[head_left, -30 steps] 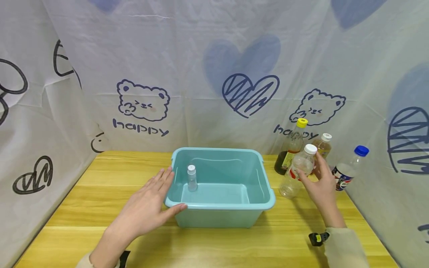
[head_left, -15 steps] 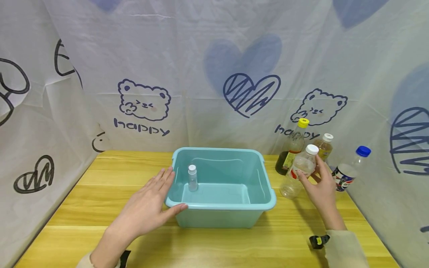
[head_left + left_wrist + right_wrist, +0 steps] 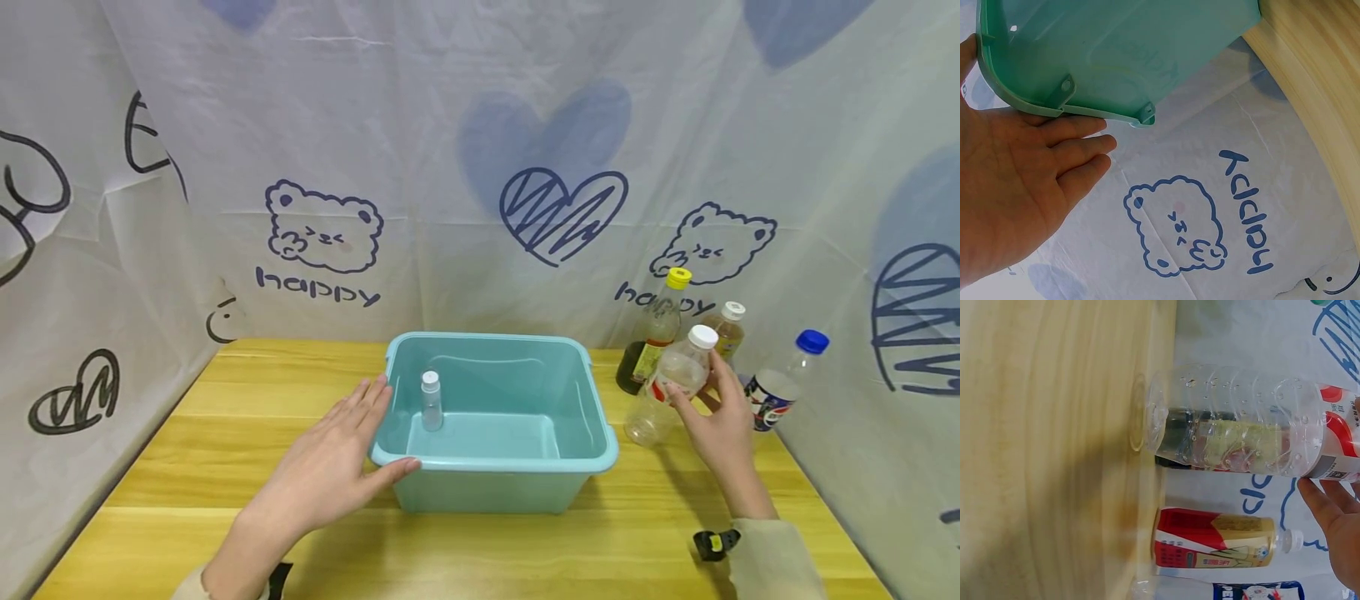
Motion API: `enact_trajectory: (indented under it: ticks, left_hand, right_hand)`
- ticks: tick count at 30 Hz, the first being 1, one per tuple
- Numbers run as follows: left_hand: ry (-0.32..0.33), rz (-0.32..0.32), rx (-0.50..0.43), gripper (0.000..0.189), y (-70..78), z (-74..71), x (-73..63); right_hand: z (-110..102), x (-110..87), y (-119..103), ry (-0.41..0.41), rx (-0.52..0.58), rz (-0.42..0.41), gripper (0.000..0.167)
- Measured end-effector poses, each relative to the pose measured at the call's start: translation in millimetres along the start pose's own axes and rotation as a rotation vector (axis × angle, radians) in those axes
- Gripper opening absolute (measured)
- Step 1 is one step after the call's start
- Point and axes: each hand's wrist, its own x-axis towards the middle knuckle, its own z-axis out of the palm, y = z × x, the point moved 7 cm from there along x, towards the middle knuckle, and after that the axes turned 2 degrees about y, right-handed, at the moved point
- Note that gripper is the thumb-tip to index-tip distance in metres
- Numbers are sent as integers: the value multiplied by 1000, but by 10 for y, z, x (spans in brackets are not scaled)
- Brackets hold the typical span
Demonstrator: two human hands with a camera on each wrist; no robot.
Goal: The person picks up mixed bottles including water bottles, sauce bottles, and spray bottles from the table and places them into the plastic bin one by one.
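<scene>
My right hand (image 3: 716, 421) grips a clear, ribbed plastic bottle (image 3: 675, 375) with a white cap and a red-and-white label. The bottle leans a little to the right. In the right wrist view its base (image 3: 1157, 419) is right at the wooden table, and fingers (image 3: 1329, 503) show along its label. My left hand (image 3: 330, 462) lies with straight fingers against the left rim of a teal plastic tub (image 3: 491, 486). The left wrist view shows those fingers (image 3: 1079, 150) just under the tub's rim (image 3: 1029, 107). Inside the tub, a small clear bottle with a white cap (image 3: 431, 404) stands at the left.
Behind the held bottle stand a yellow-capped bottle of dark liquid (image 3: 636, 362) and a white-capped bottle with a red-and-gold label (image 3: 1216, 537). A blue-capped Pepsi bottle (image 3: 772, 396) is at the right. A printed cloth (image 3: 450, 275) hangs behind the wooden table (image 3: 300, 554).
The held bottle's top has tipped slightly to the right with my right hand. My left hand stays against the tub.
</scene>
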Motion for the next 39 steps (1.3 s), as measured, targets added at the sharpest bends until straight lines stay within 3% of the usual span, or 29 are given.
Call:
enact_trajectory:
  ticks: [11, 22, 31, 39]
  left_hand:
    - [-1, 5, 0, 104, -1, 14, -7]
    - [-5, 4, -3, 104, 2, 21, -13]
    - [-5, 3, -3, 105, 3, 23, -4]
    - [-2, 5, 4, 105, -5, 15, 5]
  right_hand:
    - [-106, 26, -217, 80, 51, -67, 82]
    - [-248, 82, -543, 203, 162, -224, 81]
    - [-358, 144, -747, 231, 200, -219, 78]
    - [-401, 196, -881, 257, 309, -238, 74]
